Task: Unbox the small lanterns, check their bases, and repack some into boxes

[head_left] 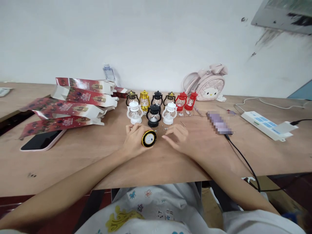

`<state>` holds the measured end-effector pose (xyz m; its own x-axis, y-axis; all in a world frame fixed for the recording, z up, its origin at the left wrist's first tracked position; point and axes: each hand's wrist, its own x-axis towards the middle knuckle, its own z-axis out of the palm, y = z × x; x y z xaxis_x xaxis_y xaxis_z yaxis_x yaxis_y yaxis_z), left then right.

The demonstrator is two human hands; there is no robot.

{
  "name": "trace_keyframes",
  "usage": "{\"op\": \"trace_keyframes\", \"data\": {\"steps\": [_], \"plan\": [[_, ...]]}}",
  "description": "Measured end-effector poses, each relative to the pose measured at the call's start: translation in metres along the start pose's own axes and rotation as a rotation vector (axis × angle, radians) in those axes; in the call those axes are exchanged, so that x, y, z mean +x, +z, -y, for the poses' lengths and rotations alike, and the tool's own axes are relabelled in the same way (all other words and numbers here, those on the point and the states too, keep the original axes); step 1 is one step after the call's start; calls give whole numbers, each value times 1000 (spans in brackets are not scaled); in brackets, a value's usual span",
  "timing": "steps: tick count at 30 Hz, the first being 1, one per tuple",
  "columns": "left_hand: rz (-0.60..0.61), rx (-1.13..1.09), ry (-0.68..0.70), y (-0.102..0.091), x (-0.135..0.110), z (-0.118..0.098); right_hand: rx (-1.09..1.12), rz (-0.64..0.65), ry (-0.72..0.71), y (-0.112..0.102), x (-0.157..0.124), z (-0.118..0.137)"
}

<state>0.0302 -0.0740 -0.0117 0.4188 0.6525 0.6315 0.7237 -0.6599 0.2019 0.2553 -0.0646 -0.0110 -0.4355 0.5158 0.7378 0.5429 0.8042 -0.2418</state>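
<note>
My left hand (134, 140) is closed around a small lantern (149, 138), turned so that its round base with a gold rim and black ring faces me. The rest of that lantern is hidden by the fingers. My right hand (177, 138) hovers just to its right, fingers curved and thumb apart, with nothing visible in it. Ahead of both hands stand two white lanterns, one on the left (135, 113) and one on the right (170, 113), with a black lantern (154, 115) between them. Thin wire pieces (166, 127) lie beside my right fingertips.
Behind are more lanterns, including a gold one (144, 100) and red ones (181, 101). Red printed boxes (80, 99) are stacked at left over a phone (42, 141). A pink bag (209, 86), a bottle (109, 73), a cabled phone (219, 123) and a power strip (264, 124) surround them.
</note>
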Motion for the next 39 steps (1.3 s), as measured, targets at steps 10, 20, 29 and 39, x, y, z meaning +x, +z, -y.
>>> {"op": "trace_keyframes", "data": {"steps": [10, 20, 29, 39], "plan": [[7, 61, 144, 6, -2, -2, 121, 3, -124, 24, -5, 18], [46, 119, 123, 6, -2, -3, 0, 114, -208, 25, -3, 19], [53, 94, 42, 4, 0, -1, 45, 1, -212, 22, -2, 15], [32, 140, -51, 0, 2, 9, -632, 220, 440, -9, 8, -34]]}}
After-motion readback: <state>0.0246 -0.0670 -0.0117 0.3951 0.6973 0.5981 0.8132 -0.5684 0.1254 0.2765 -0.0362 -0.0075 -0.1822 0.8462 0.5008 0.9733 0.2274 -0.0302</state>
